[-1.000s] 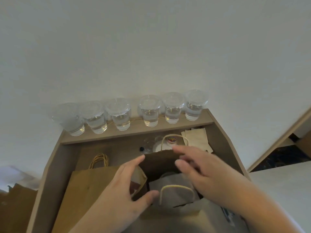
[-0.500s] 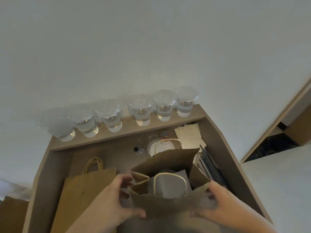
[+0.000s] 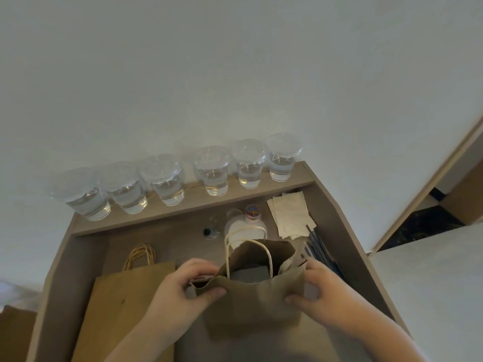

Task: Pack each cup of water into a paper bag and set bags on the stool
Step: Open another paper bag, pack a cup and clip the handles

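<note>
A brown paper bag with cream cord handles stands open in front of me on the counter. My left hand pinches its left rim and my right hand pinches its right rim. Something grey shows inside the bag; I cannot tell what it is. Several lidded clear cups of water stand in a row on the raised ledge against the wall. A stack of flat paper bags lies to the left of the open one.
Napkins, dark straws, a small clear jar with coloured bits and a white disc lie behind the bag. The counter's side walls close in left and right. The white wall rises behind the cups.
Both hands moved from above the bag down to its rim and took hold of the two sides. The bag's mouth now stands wider and nearer to me.
</note>
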`<action>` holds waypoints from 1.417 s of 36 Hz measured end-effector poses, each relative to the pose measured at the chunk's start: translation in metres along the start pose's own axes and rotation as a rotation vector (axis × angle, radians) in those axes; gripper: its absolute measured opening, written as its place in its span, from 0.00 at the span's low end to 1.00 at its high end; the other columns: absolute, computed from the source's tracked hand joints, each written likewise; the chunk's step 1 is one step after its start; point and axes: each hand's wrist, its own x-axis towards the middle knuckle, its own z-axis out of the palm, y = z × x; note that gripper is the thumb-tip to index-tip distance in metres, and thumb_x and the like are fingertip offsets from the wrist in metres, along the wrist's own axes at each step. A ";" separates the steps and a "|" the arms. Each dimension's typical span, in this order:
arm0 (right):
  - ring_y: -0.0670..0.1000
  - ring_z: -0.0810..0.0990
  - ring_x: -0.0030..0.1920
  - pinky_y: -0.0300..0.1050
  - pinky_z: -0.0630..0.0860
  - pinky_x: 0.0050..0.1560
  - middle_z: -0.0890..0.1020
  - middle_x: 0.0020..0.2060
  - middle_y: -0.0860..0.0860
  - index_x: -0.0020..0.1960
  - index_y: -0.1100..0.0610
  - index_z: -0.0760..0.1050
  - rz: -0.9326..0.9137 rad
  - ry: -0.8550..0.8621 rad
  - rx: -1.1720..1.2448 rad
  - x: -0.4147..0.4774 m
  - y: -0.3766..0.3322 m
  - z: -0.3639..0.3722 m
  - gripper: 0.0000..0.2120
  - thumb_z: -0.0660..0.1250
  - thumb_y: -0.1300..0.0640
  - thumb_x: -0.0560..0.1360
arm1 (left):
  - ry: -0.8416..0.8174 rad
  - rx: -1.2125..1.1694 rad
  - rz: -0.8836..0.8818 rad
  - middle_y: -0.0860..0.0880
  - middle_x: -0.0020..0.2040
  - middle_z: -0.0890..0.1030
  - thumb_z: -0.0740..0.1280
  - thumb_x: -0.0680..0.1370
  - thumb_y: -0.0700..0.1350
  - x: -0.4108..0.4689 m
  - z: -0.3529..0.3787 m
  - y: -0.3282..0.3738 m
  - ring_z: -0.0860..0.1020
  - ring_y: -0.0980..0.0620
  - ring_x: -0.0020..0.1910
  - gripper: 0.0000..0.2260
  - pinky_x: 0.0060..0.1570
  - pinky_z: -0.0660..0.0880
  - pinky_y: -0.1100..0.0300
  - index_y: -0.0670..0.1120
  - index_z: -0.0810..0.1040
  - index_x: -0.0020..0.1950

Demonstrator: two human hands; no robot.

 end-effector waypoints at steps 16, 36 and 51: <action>0.43 0.81 0.64 0.48 0.74 0.69 0.86 0.58 0.42 0.59 0.37 0.84 -0.207 -0.124 0.215 0.038 -0.024 -0.025 0.14 0.79 0.43 0.74 | -0.117 -0.214 -0.051 0.45 0.53 0.86 0.81 0.70 0.55 0.012 0.009 0.012 0.84 0.45 0.56 0.18 0.60 0.79 0.47 0.49 0.87 0.56; 0.56 0.86 0.58 0.51 0.81 0.60 0.87 0.55 0.59 0.54 0.60 0.87 -0.082 -0.163 0.854 0.057 -0.006 -0.009 0.43 0.62 0.20 0.73 | -0.056 -0.116 -0.109 0.49 0.44 0.86 0.76 0.73 0.49 0.008 -0.006 0.021 0.83 0.56 0.44 0.03 0.47 0.75 0.65 0.52 0.88 0.45; 0.49 0.81 0.53 0.44 0.75 0.55 0.86 0.56 0.48 0.63 0.49 0.84 0.131 0.269 0.026 0.238 0.010 -0.003 0.11 0.68 0.54 0.83 | -0.075 -0.087 -0.162 0.51 0.52 0.86 0.76 0.74 0.52 0.003 -0.013 0.025 0.84 0.52 0.55 0.08 0.58 0.77 0.62 0.55 0.88 0.52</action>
